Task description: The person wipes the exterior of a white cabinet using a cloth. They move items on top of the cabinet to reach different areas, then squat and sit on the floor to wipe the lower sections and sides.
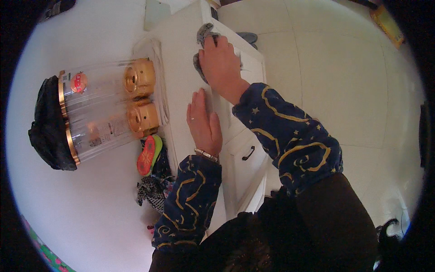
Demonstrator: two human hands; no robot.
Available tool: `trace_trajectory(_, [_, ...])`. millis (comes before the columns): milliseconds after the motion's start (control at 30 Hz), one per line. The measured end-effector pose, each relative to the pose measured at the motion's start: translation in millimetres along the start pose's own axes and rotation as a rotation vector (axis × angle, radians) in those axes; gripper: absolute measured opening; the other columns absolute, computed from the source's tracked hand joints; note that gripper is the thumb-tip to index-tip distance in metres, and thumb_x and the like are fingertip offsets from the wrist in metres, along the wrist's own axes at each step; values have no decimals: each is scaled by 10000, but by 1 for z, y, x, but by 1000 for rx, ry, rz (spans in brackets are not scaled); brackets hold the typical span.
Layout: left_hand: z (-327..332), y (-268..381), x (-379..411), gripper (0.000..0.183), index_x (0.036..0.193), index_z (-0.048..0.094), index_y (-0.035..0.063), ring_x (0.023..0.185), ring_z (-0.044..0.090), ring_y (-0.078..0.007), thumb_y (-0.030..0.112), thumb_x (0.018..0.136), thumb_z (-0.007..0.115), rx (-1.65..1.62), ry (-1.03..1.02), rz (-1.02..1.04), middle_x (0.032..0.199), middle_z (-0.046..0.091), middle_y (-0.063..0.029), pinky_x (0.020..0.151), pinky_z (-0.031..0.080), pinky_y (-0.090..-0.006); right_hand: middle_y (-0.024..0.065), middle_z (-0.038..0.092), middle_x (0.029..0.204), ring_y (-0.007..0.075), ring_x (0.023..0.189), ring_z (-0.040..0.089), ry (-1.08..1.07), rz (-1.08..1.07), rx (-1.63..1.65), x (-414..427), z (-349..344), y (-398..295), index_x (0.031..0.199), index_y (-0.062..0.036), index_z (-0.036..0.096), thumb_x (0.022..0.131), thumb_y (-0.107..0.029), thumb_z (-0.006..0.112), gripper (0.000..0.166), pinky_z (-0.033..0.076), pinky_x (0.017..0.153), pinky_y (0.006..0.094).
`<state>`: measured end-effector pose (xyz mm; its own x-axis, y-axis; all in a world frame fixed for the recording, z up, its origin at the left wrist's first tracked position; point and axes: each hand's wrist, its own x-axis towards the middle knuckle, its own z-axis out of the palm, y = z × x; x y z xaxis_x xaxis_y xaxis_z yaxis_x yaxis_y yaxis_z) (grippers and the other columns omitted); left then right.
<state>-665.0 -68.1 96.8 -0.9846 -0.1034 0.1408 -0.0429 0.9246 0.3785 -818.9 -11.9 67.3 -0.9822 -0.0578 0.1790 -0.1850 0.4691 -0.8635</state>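
Note:
My right hand (221, 66) is closed on a crumpled grey cloth (205, 32), pressed to the white cabinet top (181, 64) close to its front edge. Parts of the cloth stick out past the fingertips and on the wall side of the hand; the rest is hidden under the palm. Nearer to my body, my left hand (204, 125) rests on the same top with nothing in it. Its fingers lie nearly straight and the thumb stands apart. It wears a ring, and a bracelet circles its wrist.
Two clear cylindrical containers (98, 81) with gold-coloured bases stand by the wall, black plastic (52, 125) over their tops. Closer in are an orange-and-green shoe sole (149, 155) and a checkered cloth (151, 193). A dark handle (248, 153) marks the cabinet front. Grey slippers (248, 37) lie on the tiled floor.

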Motion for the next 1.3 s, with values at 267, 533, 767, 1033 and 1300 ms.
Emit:
trace_trajectory(267, [-4,8,2,557,1392,365,-6,1376,285,-370,183,874,434,49,-60,18,1457,366,-191,1132,156,-487,188,526,1008,355,909,567,-80,51,22,2,-8,3,1061,-19,532,878,-221,595,280,516,737,456])
trace_trajectory(533, [-3,3,6,530,1346,419,-27,1337,334,-394,196,867,453,69,-39,66,1429,390,-221,1105,216,-492,208,518,1027,385,927,543,-58,-39,302,-9,-1,26,1076,-14,526,867,-168,610,273,476,778,435])
trace_trajectory(767, [-13,-21,60,413,1297,488,-25,1281,413,-383,221,978,397,139,-71,85,1383,440,-240,1079,300,-433,212,512,1019,396,945,520,-93,-67,468,-69,-7,34,1110,-16,538,867,-133,613,280,460,784,433])
trace_trajectory(1033, [7,-54,201,384,1342,470,31,1325,377,-377,160,989,393,170,41,259,1417,432,-194,1106,284,-413,236,528,979,411,893,530,134,-94,479,46,20,49,1026,-32,564,855,-142,586,205,455,769,467])
trace_trajectory(1300, [28,-62,194,413,1359,462,56,1331,372,-375,202,985,365,138,33,206,1410,450,-176,1102,284,-434,228,534,1092,389,993,518,-98,-15,600,-75,3,45,1171,-41,566,817,-49,601,355,444,864,430])
